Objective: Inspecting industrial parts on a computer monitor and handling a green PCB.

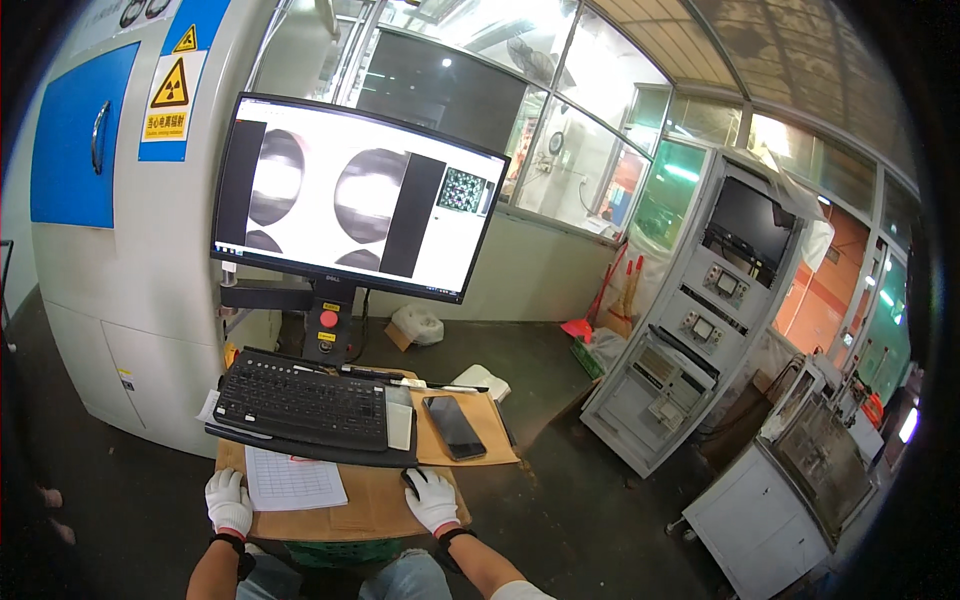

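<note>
My right hand, in a white knitted glove, rests over a dark computer mouse on the brown board; most of the mouse is hidden under it. At the board's left edge lies my left hand, also gloved, with its fingers laid down on the surface and nothing seen in it. Right beside its fingers is a printed sheet with a grid. A black keyboard sits beyond both hands. Behind it a monitor shows grey, rounded shapes and a small green-and-black thumbnail.
A smartphone lies on a tan envelope right of the keyboard. A red button is under the monitor. A large pale cabinet with a blue door stands left. An instrument rack and a metal cart stand right.
</note>
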Motion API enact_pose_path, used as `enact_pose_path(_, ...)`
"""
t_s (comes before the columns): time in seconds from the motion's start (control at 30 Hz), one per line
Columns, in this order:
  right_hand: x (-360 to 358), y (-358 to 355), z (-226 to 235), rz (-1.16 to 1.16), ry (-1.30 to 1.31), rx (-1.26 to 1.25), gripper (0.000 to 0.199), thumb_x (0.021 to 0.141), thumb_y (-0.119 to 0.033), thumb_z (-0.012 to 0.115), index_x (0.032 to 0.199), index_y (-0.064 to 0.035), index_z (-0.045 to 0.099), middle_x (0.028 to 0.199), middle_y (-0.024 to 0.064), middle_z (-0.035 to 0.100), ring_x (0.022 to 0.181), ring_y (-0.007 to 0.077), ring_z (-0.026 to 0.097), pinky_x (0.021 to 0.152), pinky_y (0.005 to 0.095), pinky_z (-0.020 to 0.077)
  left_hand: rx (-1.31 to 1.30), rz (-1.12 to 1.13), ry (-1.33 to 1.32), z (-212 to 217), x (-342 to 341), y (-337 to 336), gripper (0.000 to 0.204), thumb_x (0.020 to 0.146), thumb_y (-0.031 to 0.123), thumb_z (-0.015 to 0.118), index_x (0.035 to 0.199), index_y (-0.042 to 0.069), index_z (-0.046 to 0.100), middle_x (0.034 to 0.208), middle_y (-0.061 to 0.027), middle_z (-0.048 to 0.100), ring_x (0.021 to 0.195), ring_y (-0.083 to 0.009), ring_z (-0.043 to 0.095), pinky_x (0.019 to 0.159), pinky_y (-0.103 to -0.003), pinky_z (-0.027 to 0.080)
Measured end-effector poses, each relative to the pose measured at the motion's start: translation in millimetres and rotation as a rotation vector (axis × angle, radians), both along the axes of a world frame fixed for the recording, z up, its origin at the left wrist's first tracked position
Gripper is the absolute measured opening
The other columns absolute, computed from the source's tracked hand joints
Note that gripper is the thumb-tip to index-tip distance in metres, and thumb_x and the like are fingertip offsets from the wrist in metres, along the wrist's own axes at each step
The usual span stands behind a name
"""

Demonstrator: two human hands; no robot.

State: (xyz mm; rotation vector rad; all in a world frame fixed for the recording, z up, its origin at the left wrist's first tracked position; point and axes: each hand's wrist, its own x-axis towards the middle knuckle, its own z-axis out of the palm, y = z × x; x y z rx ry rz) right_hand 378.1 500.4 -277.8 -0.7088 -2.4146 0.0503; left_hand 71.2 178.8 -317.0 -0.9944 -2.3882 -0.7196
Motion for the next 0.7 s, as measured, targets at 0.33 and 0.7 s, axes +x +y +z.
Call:
enact_pose_path(0.33, -1, 4, -2, 0.0, -0.016, 0.017, 0.043, 0.089, -0.029, 0.07, 0.13, -0.0177, 0.065, 0.123, 0.0141, 0.066, 0.097, 0.0388, 0.066, 0.085, 0.0517, 0.0542, -0.013, -0.011, -0.056, 2, 0, 1, 0.034, 0.079, 0.01, 0.069, 0.113, 0.007, 0.067, 0.126, -0.013, 0.064, 0.126, -0.0367, 0.055, 0.109, -0.051, 0.042)
enact_pose_path(0.7, -2, 1, 0, -0.001, -0.018, 0.021, 0.042, 0.089, -0.029, 0.07, 0.129, -0.0175, 0.065, 0.124, 0.0143, 0.066, 0.098, 0.0387, 0.065, 0.086, 0.0512, 0.0541, -0.001, -0.008, -0.039, -9, -6, -3, 0.035, 0.079, 0.011, 0.07, 0.113, 0.007, 0.067, 0.127, -0.0131, 0.064, 0.127, -0.0365, 0.054, 0.11, -0.05, 0.041)
